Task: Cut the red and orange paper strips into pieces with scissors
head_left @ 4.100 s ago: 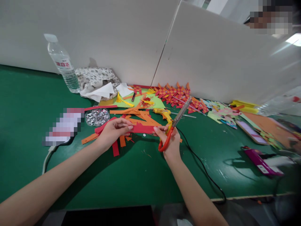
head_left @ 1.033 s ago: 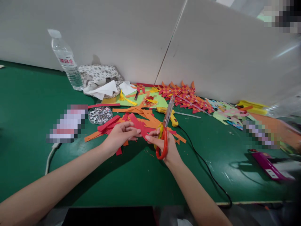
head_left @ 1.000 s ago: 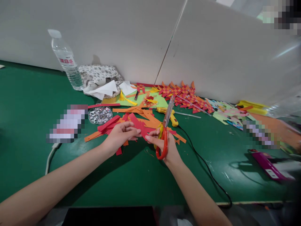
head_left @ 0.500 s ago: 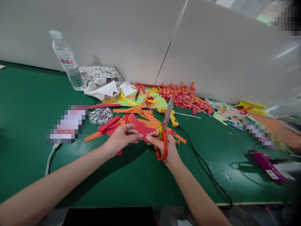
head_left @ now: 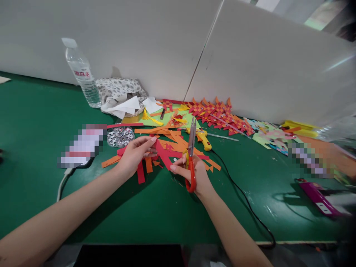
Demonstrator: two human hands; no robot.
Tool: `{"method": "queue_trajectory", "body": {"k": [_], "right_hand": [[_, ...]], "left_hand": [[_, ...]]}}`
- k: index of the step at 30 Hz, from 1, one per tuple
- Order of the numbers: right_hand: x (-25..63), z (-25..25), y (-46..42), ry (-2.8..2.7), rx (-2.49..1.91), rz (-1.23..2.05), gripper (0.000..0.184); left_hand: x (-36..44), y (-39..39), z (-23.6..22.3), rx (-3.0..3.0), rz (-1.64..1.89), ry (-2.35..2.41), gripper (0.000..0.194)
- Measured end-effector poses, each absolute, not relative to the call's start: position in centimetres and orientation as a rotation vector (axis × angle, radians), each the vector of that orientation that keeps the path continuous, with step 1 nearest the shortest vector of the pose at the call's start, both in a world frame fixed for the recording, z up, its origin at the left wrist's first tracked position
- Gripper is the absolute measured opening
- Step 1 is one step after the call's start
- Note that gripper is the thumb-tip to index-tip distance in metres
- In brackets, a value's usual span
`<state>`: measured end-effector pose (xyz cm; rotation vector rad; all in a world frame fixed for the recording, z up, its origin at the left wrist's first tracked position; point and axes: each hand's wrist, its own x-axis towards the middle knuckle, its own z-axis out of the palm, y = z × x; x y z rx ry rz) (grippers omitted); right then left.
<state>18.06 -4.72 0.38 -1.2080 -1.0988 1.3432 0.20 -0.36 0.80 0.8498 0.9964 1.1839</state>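
- 1 R hand (head_left: 198, 172): grip pinches lower end of 1 red strip (head_left: 163, 155); scissors (head_left: 191, 150) hang on same hand, blades fwd.
- 1 L hand (head_left: 137, 151): grip pinches strip's far end. Strip spans btwn hands over counter (head_left: 133, 218); I'd keep it flat, blades clear.
- Beyond: orange strips (head_left: 178, 144), 1 glue gun (head_left: 204, 141).

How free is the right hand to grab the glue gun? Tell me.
Probably not free: the glue gun lies just beyond the right hand, but that hand holds the scissors and pinches one end of the red strip.
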Motion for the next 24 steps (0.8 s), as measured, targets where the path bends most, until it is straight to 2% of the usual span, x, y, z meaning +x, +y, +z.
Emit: {"method": "queue_trajectory", "body": {"k": [8, 13, 16, 24], "right_hand": [[18.1, 0.5, -4.6, -1.057, -1.192, 1.353, 0.043], [18.3, 0.3, -4.5, -0.987, -1.126, 1.338, 0.042], [18.3, 0.3, -4.4, -1.003, -1.106, 1.324, 0.041], [18.3, 0.4, -4.5, -1.014, -1.136, 1.292, 0.04]], "left_hand": [[0.4, -0.4, 0.7, 0.767, 1.167, 0.937, 0.025], [1.4, -1.6, 0.8, 0.931, 0.842, 0.938, 0.035], [1.8, -2.1, 0.4, 1.092, 0.699, 0.894, 0.028], [1.6, -1.8, 0.0, 1.105, 0.779, 0.878, 0.021]]}}
